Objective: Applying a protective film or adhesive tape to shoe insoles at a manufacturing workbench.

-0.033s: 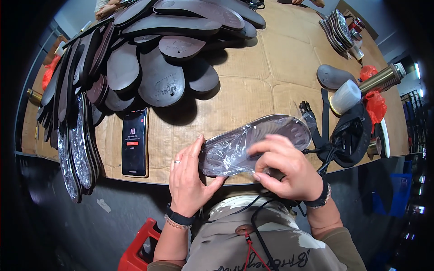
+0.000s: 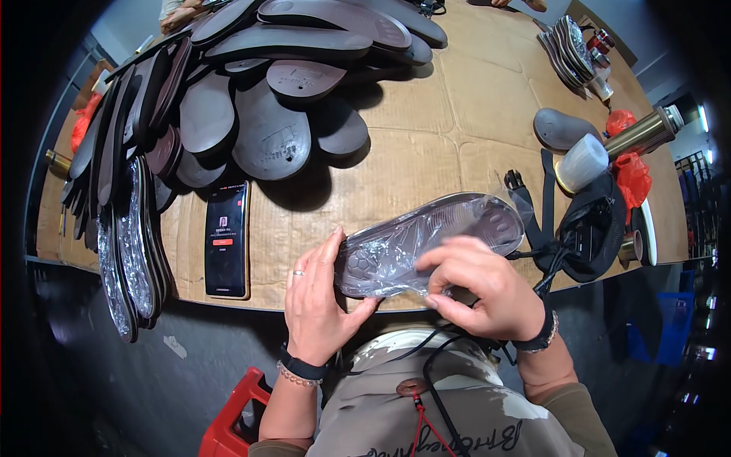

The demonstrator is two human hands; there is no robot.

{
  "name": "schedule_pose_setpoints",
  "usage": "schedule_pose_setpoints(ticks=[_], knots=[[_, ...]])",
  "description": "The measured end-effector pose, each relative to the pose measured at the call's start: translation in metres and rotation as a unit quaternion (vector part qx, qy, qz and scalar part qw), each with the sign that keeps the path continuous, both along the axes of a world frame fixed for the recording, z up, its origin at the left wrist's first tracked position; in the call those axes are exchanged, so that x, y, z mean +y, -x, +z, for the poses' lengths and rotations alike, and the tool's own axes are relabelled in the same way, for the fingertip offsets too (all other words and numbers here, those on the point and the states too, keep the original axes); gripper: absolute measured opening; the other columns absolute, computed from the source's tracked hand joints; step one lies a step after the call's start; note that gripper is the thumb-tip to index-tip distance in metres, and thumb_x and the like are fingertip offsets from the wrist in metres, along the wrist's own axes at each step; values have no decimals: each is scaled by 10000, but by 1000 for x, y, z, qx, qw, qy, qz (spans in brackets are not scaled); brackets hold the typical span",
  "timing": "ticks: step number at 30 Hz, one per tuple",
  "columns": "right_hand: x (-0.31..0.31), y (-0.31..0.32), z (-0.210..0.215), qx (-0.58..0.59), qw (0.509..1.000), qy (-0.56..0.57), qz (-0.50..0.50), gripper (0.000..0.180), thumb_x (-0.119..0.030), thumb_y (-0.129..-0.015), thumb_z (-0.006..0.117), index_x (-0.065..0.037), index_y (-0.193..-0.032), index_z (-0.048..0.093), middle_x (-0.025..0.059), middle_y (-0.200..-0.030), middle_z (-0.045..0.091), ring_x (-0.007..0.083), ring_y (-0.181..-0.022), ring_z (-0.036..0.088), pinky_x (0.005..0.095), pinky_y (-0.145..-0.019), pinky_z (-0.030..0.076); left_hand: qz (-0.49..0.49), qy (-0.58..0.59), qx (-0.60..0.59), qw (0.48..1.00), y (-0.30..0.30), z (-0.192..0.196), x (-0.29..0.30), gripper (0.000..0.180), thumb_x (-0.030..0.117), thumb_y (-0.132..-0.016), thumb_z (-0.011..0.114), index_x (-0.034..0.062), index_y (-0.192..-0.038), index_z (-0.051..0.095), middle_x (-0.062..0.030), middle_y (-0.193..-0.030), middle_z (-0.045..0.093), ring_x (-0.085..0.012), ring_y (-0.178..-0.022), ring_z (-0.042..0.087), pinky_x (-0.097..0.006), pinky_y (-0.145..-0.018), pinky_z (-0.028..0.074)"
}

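A grey-brown shoe sole [image 2: 457, 217] lies near the table's front edge, with clear plastic film [image 2: 392, 263] stretched wrinkled and shiny across its upper face. My left hand [image 2: 318, 293] grips the sole's left end, fingers along the far side and thumb at the near side. Over the near edge of the sole, my right hand [image 2: 487, 286] is closed, thumb and fingers pinching the film; its fingertips are slightly blurred. The sole's near right edge is partly hidden behind this hand.
A large heap of dark soles [image 2: 274, 137] fills the far left, with film-wrapped soles [image 2: 137, 244] at its near side. A phone [image 2: 227, 244] lies left of my hands. Rightward are a black bag [image 2: 590, 232], a film roll [image 2: 582, 164], a metal flask [image 2: 647, 131] and a single sole [image 2: 565, 129].
My right hand has shifted very slightly, its fingers lower over the sole, and the film's folds and glints look different. The left hand stays in place.
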State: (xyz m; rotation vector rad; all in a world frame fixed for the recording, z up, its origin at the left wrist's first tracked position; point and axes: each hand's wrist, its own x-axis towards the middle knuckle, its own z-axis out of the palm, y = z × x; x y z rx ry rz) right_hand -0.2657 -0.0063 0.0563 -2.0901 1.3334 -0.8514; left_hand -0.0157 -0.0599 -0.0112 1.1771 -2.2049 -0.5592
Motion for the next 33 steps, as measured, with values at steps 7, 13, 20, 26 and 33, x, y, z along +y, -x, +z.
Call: schedule_pose_setpoints(ticks=[7,13,20,26,33], knots=[[-7,-12,3,108,987,-92,-69,451,-442,-947,753,-19,-1102,729,162,-1001,713,357,-904,671,432,-840,506,-7,6,7,1000,3,-2,-5,997,208,-658,928,39,-1543,500,-176,-1345,661,-353,-1241,613,-451,-1071,469],[-15,-34,-1,104,992,-63,-36,953,-508,-911,778,-36,-1632,373,186,-1134,670,359,-1024,643,446,-942,494,-7,14,8,1000,-2,-7,-4,1005,220,-647,943,30,-1534,512,-188,-1360,652,-371,-1261,602,-469,-1085,474],[-11,-38,-5,-70,995,18,-71,747,-382,-900,837,25,-1444,526,196,-1279,656,372,-1124,677,425,-1001,536,-10,-1,14,1000,-3,-7,-5,1004,225,-655,936,31,-1542,508,-177,-1367,652,-365,-1255,603,-463,-1091,470],[-10,-21,0,75,989,40,-125,377,-367,-978,731,8,-951,699,154,-895,674,353,-878,642,441,-822,479,4,6,-3,1000,4,-4,-4,975,231,-674,928,41,-1535,513,-163,-1363,659,-347,-1248,611,-450,-1071,475],[-22,-36,-10,99,993,-44,-54,747,-468,-973,713,89,-1437,533,213,-1046,664,381,-977,638,465,-892,483,4,10,-7,1000,2,-3,-5,967,269,-687,925,56,-1536,516,-137,-1374,665,-332,-1252,616,-440,-1061,478]])
